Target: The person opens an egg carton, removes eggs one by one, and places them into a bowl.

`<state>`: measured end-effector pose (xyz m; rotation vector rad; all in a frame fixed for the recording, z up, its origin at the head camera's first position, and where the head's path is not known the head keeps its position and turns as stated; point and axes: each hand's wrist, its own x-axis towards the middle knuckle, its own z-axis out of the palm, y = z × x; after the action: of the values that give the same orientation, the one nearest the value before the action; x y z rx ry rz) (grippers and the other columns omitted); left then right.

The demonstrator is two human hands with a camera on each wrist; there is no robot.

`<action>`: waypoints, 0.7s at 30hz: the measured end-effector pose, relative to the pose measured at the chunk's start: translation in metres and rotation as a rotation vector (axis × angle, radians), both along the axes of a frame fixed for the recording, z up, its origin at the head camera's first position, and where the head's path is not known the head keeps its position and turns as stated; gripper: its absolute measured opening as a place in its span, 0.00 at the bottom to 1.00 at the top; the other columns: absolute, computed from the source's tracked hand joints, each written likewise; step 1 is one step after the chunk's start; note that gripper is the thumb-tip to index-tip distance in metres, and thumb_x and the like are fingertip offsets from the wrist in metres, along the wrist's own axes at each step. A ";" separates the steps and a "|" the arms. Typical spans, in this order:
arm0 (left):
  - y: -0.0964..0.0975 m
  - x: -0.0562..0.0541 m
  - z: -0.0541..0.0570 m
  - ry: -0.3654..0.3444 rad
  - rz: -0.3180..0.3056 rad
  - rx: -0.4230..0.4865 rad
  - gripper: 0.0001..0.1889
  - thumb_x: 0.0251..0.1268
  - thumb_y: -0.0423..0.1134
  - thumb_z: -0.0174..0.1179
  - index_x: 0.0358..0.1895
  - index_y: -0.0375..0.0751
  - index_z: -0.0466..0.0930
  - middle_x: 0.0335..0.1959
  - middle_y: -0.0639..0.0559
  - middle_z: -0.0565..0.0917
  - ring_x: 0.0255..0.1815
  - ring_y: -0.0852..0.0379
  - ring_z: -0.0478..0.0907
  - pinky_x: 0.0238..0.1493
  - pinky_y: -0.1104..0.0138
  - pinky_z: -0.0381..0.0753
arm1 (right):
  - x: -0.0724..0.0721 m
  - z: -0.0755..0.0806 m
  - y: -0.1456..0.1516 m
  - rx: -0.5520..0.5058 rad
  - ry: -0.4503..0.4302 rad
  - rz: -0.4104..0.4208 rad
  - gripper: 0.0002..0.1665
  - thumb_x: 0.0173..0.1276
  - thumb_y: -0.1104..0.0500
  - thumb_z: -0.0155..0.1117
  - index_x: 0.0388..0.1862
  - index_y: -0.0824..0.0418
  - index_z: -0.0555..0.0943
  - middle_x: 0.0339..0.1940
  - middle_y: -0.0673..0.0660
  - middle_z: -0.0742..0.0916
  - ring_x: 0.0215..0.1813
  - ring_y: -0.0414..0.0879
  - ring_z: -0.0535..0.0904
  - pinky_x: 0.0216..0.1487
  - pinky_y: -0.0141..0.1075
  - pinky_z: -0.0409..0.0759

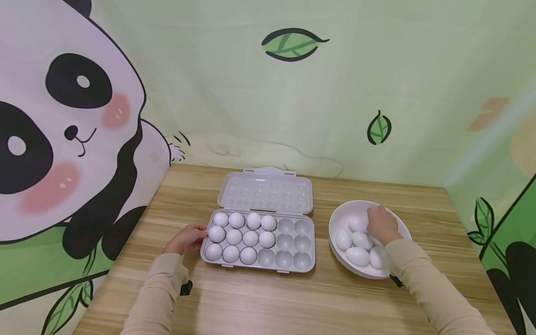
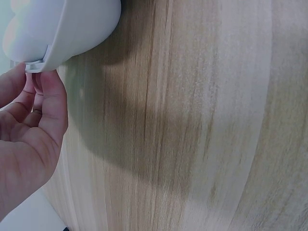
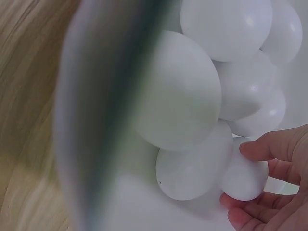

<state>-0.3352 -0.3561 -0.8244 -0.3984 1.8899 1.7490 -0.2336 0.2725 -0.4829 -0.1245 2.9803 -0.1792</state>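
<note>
A grey plastic egg carton (image 1: pixel 276 266) lies on the table with its lid folded back, and white eggs (image 1: pixel 231 254) fill its left columns. My left hand (image 1: pixel 189 238) pinches the carton's left edge; the left wrist view shows thumb and fingers (image 2: pixel 53 103) on the rim. To the right stands a white bowl (image 1: pixel 338 211) holding several white eggs (image 1: pixel 358 256). Inside it, my right hand (image 1: pixel 383 223) grips an egg (image 3: pixel 244 175) near the far wall, thumb on one side and fingers on the other. From the head view that egg is hidden behind the hand.
The wooden table (image 1: pixel 251 302) ends at the back against a green cloth (image 1: pixel 234 93) printed with leaves and a panda. The carton's open lid (image 1: pixel 268 190) lies toward the back edge. Bare cups (image 1: pixel 284 259) show on the carton's right side, nearest the bowl.
</note>
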 end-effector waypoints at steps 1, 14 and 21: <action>0.000 0.000 0.000 0.000 0.001 -0.003 0.26 0.44 0.48 0.66 0.47 0.41 0.70 0.39 0.45 0.77 0.37 0.51 0.78 0.37 0.55 0.78 | 0.000 0.000 0.000 -0.002 -0.004 -0.002 0.13 0.49 0.68 0.56 0.35 0.72 0.73 0.33 0.71 0.74 0.30 0.61 0.75 0.26 0.49 0.74; 0.001 0.002 0.003 0.008 -0.010 0.024 0.27 0.44 0.48 0.66 0.47 0.40 0.69 0.39 0.45 0.78 0.37 0.51 0.78 0.38 0.55 0.78 | -0.001 -0.010 0.003 -0.044 -0.057 -0.004 0.15 0.49 0.67 0.57 0.38 0.70 0.72 0.35 0.70 0.74 0.32 0.57 0.73 0.26 0.46 0.73; 0.002 0.004 0.006 0.011 -0.015 0.007 0.26 0.46 0.48 0.65 0.47 0.39 0.69 0.39 0.45 0.78 0.37 0.51 0.78 0.37 0.55 0.78 | 0.000 -0.011 0.004 -0.065 -0.061 0.016 0.11 0.50 0.66 0.55 0.35 0.67 0.73 0.32 0.66 0.75 0.33 0.55 0.72 0.27 0.44 0.72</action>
<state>-0.3314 -0.3539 -0.8182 -0.3716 1.8891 1.7520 -0.2334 0.2768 -0.4941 -0.1474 2.9124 -0.2726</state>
